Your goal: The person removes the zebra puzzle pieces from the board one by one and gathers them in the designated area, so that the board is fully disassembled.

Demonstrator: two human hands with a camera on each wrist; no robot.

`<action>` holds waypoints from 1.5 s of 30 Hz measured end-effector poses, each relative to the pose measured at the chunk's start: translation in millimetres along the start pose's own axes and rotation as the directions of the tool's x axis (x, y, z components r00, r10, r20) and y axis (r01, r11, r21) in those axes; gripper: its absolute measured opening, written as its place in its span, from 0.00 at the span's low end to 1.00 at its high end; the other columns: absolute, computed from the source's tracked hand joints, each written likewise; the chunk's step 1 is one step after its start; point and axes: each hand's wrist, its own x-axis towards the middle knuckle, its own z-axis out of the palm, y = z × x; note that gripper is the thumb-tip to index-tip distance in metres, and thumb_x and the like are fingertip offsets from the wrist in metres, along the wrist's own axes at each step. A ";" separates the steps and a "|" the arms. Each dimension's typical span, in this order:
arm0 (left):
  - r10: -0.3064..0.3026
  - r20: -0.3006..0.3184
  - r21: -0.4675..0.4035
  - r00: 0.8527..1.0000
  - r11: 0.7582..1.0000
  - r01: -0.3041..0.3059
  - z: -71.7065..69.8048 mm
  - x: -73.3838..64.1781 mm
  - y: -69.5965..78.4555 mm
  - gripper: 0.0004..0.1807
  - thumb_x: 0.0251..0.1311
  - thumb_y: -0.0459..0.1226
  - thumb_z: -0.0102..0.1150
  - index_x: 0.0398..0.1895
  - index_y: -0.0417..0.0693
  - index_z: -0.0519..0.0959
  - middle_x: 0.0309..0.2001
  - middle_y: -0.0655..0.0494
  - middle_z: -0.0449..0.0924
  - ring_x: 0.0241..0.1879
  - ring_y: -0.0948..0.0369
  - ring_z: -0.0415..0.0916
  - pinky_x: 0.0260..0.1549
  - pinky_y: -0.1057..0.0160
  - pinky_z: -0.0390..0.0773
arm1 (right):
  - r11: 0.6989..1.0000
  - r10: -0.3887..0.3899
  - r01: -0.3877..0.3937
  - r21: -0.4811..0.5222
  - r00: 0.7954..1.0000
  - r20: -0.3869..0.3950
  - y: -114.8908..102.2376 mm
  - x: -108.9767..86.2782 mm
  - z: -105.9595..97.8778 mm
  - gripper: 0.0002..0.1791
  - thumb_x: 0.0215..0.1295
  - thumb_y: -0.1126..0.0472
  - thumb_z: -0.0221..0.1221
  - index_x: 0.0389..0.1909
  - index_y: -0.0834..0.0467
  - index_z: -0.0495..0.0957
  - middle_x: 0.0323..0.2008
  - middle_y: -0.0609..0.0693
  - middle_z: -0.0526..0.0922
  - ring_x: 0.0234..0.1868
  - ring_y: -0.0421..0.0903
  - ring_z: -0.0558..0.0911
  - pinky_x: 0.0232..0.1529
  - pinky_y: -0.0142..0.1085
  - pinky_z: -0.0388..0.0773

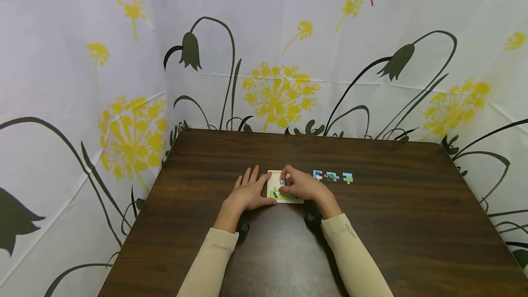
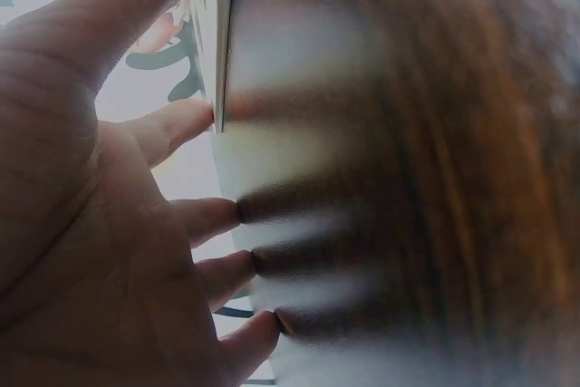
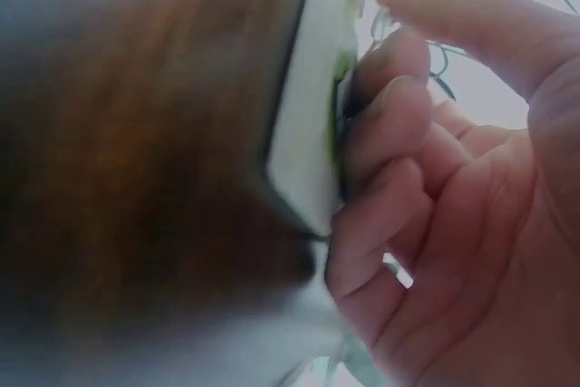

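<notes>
A small pale puzzle tray [image 1: 272, 175] lies on the table between both hands. Green puzzle pieces [image 1: 290, 198] fill its near side. My left hand [image 1: 246, 195] has its fingers spread; the thumb and index fingertip touch the tray's left edge, and the other fingertips rest on the table. Over the tray, my right hand [image 1: 304, 185] pinches a small puzzle piece [image 1: 283, 182] between thumb and fingers, largely hidden by them. In the right wrist view, the curled lower fingers [image 3: 376, 224] lie against the tray's side.
To the right of the tray, three loose puzzle pieces lie in a row: one blue and white [image 1: 317, 175], one blue and green [image 1: 332, 176], one mostly green [image 1: 348, 178]. The dark wooden table [image 1: 412, 223] meets a flower-print curtain [image 1: 264, 35] at the back.
</notes>
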 end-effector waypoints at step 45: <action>0.007 0.032 0.009 0.999 1.000 -0.007 -2.9 -3.2 2.5 0.53 0.69 0.62 0.66 0.90 0.66 0.48 0.90 0.47 0.27 0.89 0.44 0.22 0.85 0.36 0.30 | 0.923 -0.046 0.023 0.385 0.998 0.053 19.8 -11.7 -13.5 0.15 0.82 0.61 0.56 0.61 0.64 0.69 0.32 0.56 0.89 0.29 0.47 0.84 0.36 0.38 0.83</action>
